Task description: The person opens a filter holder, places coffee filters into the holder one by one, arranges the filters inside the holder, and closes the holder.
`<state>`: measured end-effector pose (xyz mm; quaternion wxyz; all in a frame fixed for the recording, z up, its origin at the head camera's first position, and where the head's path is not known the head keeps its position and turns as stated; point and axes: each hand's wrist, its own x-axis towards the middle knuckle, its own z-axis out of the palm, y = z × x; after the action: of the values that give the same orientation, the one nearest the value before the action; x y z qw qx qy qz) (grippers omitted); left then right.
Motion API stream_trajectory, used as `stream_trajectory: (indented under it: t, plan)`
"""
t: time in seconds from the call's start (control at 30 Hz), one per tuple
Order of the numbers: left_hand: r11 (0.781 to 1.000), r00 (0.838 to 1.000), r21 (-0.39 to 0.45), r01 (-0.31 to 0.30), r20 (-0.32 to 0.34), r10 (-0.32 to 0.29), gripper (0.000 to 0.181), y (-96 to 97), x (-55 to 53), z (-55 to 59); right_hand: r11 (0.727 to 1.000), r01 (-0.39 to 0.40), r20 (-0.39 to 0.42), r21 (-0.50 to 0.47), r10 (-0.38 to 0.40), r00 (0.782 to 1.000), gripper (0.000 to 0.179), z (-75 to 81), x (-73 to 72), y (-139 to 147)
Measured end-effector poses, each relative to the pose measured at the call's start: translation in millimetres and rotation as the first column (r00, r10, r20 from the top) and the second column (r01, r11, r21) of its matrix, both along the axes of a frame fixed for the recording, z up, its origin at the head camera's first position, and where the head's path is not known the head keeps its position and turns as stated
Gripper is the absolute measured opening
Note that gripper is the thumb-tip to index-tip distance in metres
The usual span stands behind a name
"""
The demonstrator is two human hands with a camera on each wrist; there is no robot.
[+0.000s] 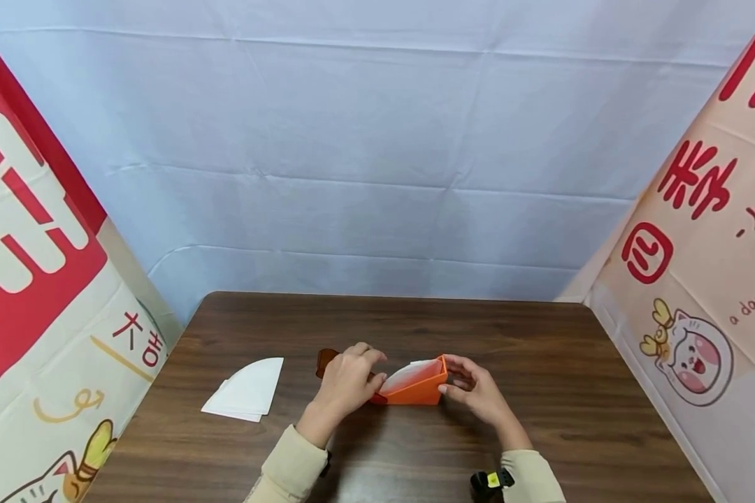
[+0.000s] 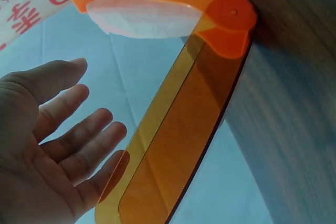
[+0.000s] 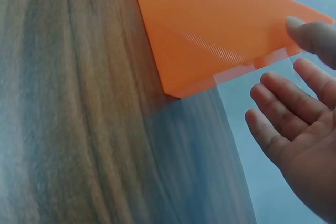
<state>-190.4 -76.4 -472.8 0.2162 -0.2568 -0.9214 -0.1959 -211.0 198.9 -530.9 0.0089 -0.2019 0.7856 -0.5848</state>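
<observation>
An orange filter-paper holder stands at the front middle of the table, white fan-shaped filter papers showing inside it. Its see-through amber lid is swung out to the left on a round orange hinge. Beside that lid is my left hand, its fingers loosely bent and grasping nothing; the little finger shows through the lid's edge in the left wrist view. My right hand holds the holder's right end, thumb on the front face and fingers behind the end wall.
To the left lies a small overlapping stack of white fan-shaped filter papers. The dark wooden table backs onto a pale cloth, with printed cloths at both sides.
</observation>
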Motion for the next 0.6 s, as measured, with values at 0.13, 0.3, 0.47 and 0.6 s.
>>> stream_trajectory:
  t: [0.13,0.3,0.47,0.6]
  plan:
    - [1.0,0.999,0.012,-0.005,-0.036,0.006,0.021,-6.2,0.2,2.9,0.999,-0.011,-0.026,-0.041,0.01,1.0,0.049,10.0,2.2,-2]
    - [0.999,0.999,0.043,0.012,-0.043,-0.01,0.021,-14.3,-0.3,7.0,0.993,-0.027,-0.055,-0.118,0.02,0.998,0.041,11.9,0.1,-3]
    - [0.998,0.997,0.055,0.004,-0.071,0.0,0.022,-21.0,0.2,7.6,0.995,-0.005,-0.017,-0.104,0.003,1.0,0.034,20.0,2.4,-8]
    - [0.997,0.996,0.073,-0.02,-0.082,0.026,0.021,-26.5,2.9,8.0,0.997,0.026,-0.004,-0.078,-0.027,1.0,0.031,36.4,10.9,-14]
